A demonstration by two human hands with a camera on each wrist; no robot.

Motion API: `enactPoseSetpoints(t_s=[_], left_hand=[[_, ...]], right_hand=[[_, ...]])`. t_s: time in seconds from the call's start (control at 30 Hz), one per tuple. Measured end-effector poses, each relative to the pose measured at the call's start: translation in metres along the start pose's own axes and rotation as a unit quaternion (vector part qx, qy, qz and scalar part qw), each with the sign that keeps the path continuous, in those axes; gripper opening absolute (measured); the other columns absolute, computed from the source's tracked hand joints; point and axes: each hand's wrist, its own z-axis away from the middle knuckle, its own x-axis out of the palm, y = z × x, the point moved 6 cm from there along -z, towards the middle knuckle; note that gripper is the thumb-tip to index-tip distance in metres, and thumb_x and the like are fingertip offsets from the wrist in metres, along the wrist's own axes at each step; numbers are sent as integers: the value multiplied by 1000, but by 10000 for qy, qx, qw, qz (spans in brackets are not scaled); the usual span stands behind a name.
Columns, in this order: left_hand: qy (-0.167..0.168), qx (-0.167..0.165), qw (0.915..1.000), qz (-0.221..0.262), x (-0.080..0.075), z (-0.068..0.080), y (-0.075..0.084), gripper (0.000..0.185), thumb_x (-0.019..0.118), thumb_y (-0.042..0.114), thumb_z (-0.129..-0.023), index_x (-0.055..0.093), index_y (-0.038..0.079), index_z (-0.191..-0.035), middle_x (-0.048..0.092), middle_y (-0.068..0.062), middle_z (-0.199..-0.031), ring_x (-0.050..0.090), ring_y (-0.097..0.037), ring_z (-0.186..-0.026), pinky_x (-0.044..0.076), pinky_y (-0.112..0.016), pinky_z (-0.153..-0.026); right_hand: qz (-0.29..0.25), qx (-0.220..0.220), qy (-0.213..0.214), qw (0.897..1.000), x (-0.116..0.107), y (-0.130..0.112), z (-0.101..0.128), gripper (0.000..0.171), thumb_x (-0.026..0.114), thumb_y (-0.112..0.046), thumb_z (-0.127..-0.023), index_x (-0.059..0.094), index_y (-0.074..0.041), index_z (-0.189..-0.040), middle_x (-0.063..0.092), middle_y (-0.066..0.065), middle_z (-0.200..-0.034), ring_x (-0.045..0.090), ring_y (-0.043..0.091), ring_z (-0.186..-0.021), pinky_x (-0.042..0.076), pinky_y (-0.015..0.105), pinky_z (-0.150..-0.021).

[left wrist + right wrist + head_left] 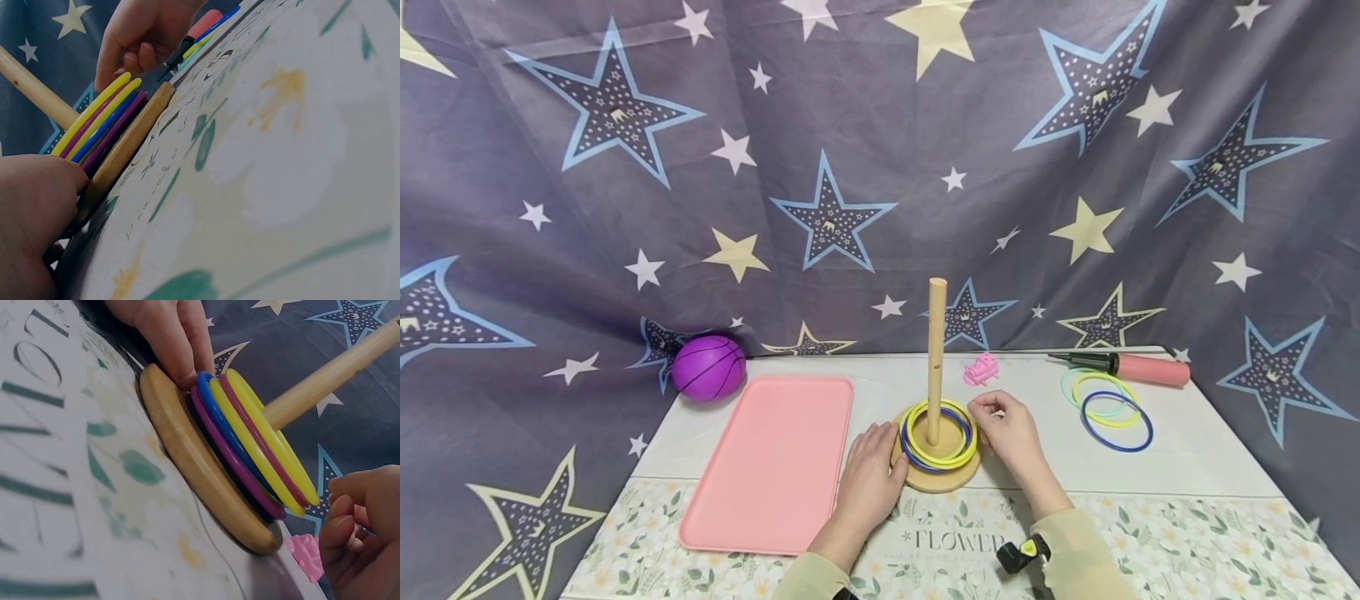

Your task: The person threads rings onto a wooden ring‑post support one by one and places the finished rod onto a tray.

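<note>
Rings (939, 433) in yellow, magenta, blue and purple lie stacked on the round wooden base (937, 478), around the upright wooden peg (936, 360), on the table (1187, 467) near its front edge. We rest our left hand (871, 472) against the base at 9 o'clock, fingers fairly straight and touching wood and the lowest rings. Our right hand (1009, 427) sits at 3 o'clock of the stack, fingers curled; we cannot tell whether they pinch anything. At 9 o'clock lies a pink tray (772, 462), beyond it a purple ball (708, 367). At 2 o'clock lie loose rings (1108, 407), a pump (1126, 366) and a pink toy (981, 368).
</note>
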Motion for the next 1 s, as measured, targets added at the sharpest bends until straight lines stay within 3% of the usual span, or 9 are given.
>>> enactPoseSetpoints(t_s=[0.23, 0.43, 1.0], left_hand=[[-4, 4, 10000, -73, 2, -1, -1, 58, 67, 25, -109, 55, -1, -159, 55, -21, -163, 41, -41, -158, 25, -57, -134], [-6, -15, 10000, -77, 2, -1, -2, 58, 67, 26, -109, 55, -1, -159, 55, -20, -163, 41, -41, -159, 25, -57, -134], [40, -18, 10000, -58, 3, 0, -2, 58, 68, 24, -109, 55, -1, -159, 55, -21, -163, 41, -41, -159, 25, -57, -134]], right_hand=[[81, 113, 143, 9998, -23, 3, -1, 18, 74, -20, -107, 76, -2, -110, 65, 6, -83, 54, 13, -48, 43, 24, -43], [359, 26, 264, 9990, -46, 2, -3, 23, 73, -26, -109, 76, -4, -116, 66, 9, -91, 57, 14, -50, 46, 25, -44], [352, -49, 816, 9960, -100, 5, 3, 34, 74, -32, -109, 74, -2, -124, 66, 13, -99, 56, 14, -49, 48, 27, -44]])
